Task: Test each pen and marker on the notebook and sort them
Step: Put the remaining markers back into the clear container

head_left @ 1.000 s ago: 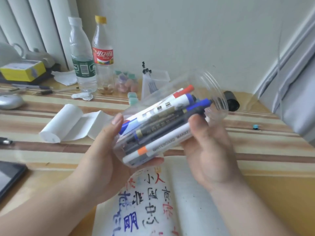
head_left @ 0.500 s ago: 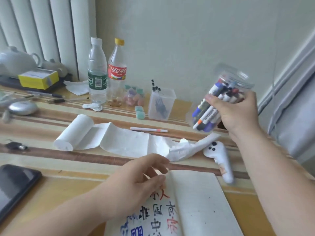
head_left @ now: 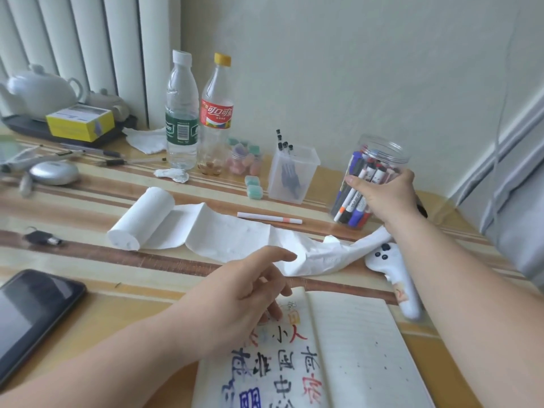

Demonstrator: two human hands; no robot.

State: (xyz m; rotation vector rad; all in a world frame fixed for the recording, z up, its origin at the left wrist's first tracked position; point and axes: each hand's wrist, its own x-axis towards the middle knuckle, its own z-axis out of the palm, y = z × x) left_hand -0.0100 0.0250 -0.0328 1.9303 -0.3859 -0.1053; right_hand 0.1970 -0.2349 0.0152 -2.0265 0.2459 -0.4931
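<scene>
- The right hand grips a clear round plastic jar, tilted and packed with markers, at the far right of the striped wooden surface.
- The left hand holds nothing, its fingers loosely bent over the upper left page of the open lined notebook.
- A white marker with an orange band lies flat left of the jar, just beyond an unrolled white paper roll.

Clear glossy plastic jar, matt paper notebook
</scene>
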